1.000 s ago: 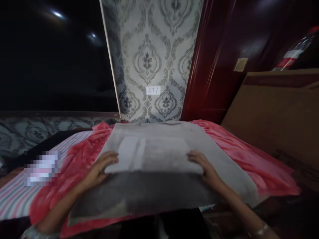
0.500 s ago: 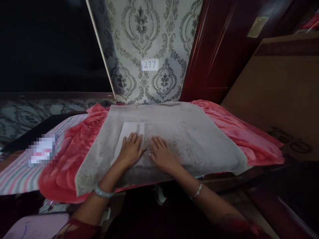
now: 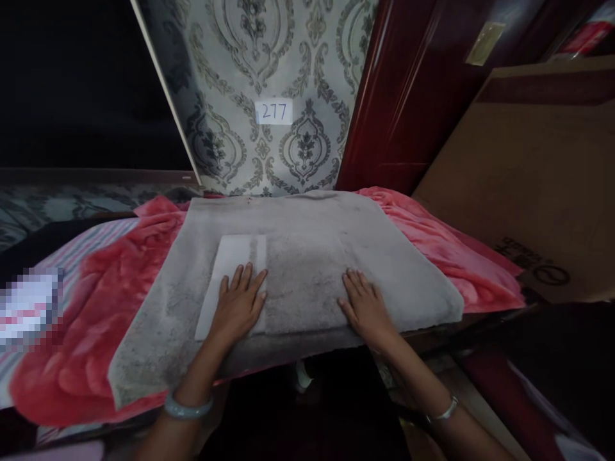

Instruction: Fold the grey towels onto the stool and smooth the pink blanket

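Note:
A grey plush cloth (image 3: 307, 214) lies spread out before me. On it is a folded grey fabric piece (image 3: 302, 275) with a white strip (image 3: 230, 253) along its left side. My left hand (image 3: 239, 302) rests flat on the white strip, fingers spread. Near the folded piece's right edge, my right hand (image 3: 368, 304) lies palm down with its fingers stretched out. Neither hand grasps anything. The palms hide the fabric under them.
A red plush blanket (image 3: 110, 275) lies under the grey cloth and shows at both sides. To the right stands a cardboard box (image 3: 519, 179). Behind are a patterned wall with a paper label (image 3: 273, 111), a dark screen (image 3: 81, 89) and a red door (image 3: 389, 96).
My right hand has slid right across the folded piece, away from my left hand. My left hand stays on the white strip, fingers now wider apart. The view has shifted slightly.

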Motion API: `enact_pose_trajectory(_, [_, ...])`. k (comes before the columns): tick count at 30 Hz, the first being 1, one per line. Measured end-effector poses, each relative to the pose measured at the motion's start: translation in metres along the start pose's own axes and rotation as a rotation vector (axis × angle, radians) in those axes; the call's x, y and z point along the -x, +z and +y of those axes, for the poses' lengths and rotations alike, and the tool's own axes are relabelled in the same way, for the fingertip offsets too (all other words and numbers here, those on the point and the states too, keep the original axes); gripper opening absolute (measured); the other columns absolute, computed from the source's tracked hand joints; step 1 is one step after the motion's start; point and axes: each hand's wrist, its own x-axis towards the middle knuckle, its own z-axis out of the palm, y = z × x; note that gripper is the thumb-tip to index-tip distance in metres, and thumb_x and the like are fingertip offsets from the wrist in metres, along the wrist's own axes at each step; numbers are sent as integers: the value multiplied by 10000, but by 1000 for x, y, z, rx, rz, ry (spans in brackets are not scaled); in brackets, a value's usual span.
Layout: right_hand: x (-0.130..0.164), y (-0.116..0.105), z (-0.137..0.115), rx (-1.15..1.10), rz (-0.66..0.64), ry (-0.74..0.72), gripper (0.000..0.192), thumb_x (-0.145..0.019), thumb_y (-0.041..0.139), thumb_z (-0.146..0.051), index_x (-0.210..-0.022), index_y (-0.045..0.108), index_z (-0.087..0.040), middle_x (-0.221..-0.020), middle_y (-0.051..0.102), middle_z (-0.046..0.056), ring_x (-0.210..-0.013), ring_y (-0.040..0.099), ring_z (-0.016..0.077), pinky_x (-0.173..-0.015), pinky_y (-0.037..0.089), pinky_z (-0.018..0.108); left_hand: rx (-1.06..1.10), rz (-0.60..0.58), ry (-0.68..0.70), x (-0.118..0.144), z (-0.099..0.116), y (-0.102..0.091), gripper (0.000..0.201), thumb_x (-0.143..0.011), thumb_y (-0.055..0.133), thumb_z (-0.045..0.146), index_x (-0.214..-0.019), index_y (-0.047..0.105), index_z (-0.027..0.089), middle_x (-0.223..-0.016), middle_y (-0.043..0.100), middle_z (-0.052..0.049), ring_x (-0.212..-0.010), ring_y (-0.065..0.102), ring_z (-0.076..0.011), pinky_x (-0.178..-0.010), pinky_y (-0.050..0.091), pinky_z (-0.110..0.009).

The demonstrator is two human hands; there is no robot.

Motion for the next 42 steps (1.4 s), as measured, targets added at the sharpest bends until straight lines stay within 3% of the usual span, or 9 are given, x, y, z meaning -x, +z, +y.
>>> enact_pose_trajectory(5, [-16, -15, -69, -57, 10, -177, 608, -989, 373, -321, -1556, 361, -103, -1644, 218, 135, -1536, 116, 297, -1227, 139, 541, 43, 33, -2, 2, -3, 4, 580, -987, 331, 296, -1545, 376, 142, -1621, 307, -135, -1527, 225, -313, -1225, 186, -591])
enact_pose_trajectory(10, [-24, 4, -141, -98, -90, -434, 643, -995, 401, -340, -1570, 308, -67, -1639, 219, 144, -1530, 154, 280, -1233, 168, 512, 75, 38, 0, 4, -6, 6, 581, -987, 312, 274, -1544, 367, 120, -1620, 311, -131, -1529, 225, -297, -1235, 180, -574])
enact_pose_trajectory(13, [-21, 16, -129, -77, -79, -382, 660, -990, 424, -383, -1560, 332, -65, -1631, 223, 158, -1528, 163, 288, -1236, 158, 516, 81, 44, 13, 5, -7, 7, 574, -978, 341, 260, -1536, 387, 131, -1619, 314, -134, -1529, 225, -294, -1236, 184, -570])
enact_pose_trajectory(16, [-16, 19, -87, -34, -63, -257, 684, -983, 422, -418, -1564, 331, -68, -1628, 212, 169, -1526, 164, 306, -1230, 159, 532, 83, 71, 17, 5, -8, 8, 567, -975, 354, 252, -1529, 402, 145, -1613, 326, -132, -1526, 236, -289, -1238, 185, -565])
enact_pose_trajectory(22, [-18, -3, -27, 67, -54, -97, 653, -993, 383, -428, -1549, 373, -86, -1620, 253, 170, -1520, 189, 312, -1208, 192, 552, 67, 30, -12, 5, -5, 8, 581, -970, 334, 248, -1530, 396, 108, -1617, 305, -139, -1525, 231, -312, -1236, 170, -593])
enact_pose_trajectory(28, [-62, -27, -69, 25, -54, -274, 606, -996, 372, -305, -1573, 322, -125, -1647, 203, 125, -1527, 168, 285, -1207, 202, 547, 96, -54, -14, -8, -11, -10, 565, -974, 338, 262, -1519, 417, 137, -1612, 328, -150, -1510, 276, -309, -1201, 265, -584])
enact_pose_trajectory(35, [-125, -13, -134, -86, -37, -418, 586, -996, 402, -273, -1549, 346, -85, -1625, 269, 140, -1501, 239, 310, -1198, 220, 557, -18, -23, -71, -62, -17, -25, 578, -965, 366, 264, -1531, 396, 148, -1610, 328, -166, -1512, 268, -316, -1193, 236, -625])
enact_pose_trajectory(38, [-135, -3, -124, -100, -15, -399, 595, -1025, 401, -400, -1548, 363, -118, -1621, 290, 102, -1505, 234, 289, -1220, 179, 509, -78, -18, -80, -68, -19, -11, 579, -980, 354, 309, -1543, 381, 174, -1629, 286, -142, -1525, 224, -326, -1190, 203, -655])
enact_pose_trajectory(42, [-144, 1, -76, -86, 3, -228, 653, -1019, 414, -462, -1545, 359, -78, -1614, 277, 170, -1509, 212, 320, -1210, 173, 541, -92, -23, -77, -67, -24, 0, 586, -988, 331, 326, -1553, 362, 172, -1638, 260, -130, -1531, 206, -323, -1193, 198, -652])
